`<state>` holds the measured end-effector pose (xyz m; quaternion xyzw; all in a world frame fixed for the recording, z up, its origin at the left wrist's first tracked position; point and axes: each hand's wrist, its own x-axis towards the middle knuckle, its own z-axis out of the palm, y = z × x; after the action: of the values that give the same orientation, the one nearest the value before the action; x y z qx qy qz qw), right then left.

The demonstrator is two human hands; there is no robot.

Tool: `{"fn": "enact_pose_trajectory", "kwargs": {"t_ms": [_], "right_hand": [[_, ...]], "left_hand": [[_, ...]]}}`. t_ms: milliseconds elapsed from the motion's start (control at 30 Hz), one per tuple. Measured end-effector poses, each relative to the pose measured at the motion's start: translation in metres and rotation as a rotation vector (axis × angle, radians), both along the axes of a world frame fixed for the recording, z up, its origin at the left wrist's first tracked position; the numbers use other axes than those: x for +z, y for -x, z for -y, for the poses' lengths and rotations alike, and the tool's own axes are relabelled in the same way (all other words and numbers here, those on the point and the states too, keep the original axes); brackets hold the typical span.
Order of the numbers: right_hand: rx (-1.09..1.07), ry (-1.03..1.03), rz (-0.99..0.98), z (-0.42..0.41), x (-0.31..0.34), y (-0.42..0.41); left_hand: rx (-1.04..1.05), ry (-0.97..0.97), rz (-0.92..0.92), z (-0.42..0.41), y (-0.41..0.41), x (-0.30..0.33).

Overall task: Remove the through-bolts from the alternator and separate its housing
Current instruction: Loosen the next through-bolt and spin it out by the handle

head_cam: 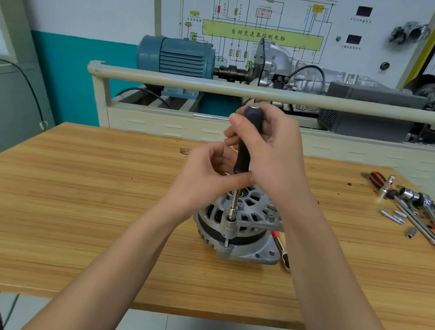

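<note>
- Head view, alternator (241,225): stands pulley end down near the middle of the counter (64,198), slotted rear face up; cast metal shells with a dark band of stator between them; judged heavy, stiff and stable enough to sit unaided, though a hard turn could spin it on the smooth wood.
- Head view, driver (246,141): black handle upright, thin steel shaft running down to a socket seated on a bolt (227,241) at the near lug; a short length of the bolt's shank shows in the gap between the two shells.
- Head view, right hand (271,156): grip closed around the handle from the right, thumb near the top.
- Head view, left hand (209,172): fingertips (245,179) pinched on the base of the handle where the shaft begins; steadying, by the look of it.
- Head view, pliers (281,249): red-handled, lying on the counter touching or just beside the alternator's right flank; cannot tell which.
- Head view, tools (423,215): sockets, extensions and ratchet scattered at the right edge, well apart from the work.
- Handling, judged: bolts are long, thin and smooth; lift each by the head; take the shells at the rims or lugs, not the fins; the fit is probably tight, so pull evenly.
</note>
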<state>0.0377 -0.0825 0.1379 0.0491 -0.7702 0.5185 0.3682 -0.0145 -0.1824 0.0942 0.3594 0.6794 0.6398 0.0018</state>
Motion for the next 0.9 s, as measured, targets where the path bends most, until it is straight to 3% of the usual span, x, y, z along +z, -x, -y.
{"fn": "enact_pose_trajectory", "kwargs": {"t_ms": [133,233,367,533,667,767,900], "right_hand": [[0.116,-0.018,0.044,-0.005,0.002,-0.001],[0.217,-0.011,0.126,-0.011,0.004,-0.002],[0.317,0.056,0.173,-0.021,0.006,-0.007],[-0.056,-0.01,0.0,-0.016,0.002,-0.008],[-0.054,-0.043,-0.06,-0.013,0.001,-0.008],[0.022,-0.012,-0.027,-0.019,0.001,-0.01],[0.154,0.028,0.028,-0.024,0.005,-0.013]], "left_hand": [[-0.307,-0.112,0.223,0.01,0.011,0.004],[-0.396,-0.129,0.241,0.009,0.015,0.004],[-0.249,-0.126,0.16,0.003,0.011,0.006],[0.01,-0.106,0.019,0.0,0.002,0.008],[0.129,-0.102,-0.056,-0.007,-0.004,0.005],[-0.032,-0.022,-0.046,-0.003,0.001,0.007],[-0.425,-0.077,0.212,0.007,0.01,0.007]]}}
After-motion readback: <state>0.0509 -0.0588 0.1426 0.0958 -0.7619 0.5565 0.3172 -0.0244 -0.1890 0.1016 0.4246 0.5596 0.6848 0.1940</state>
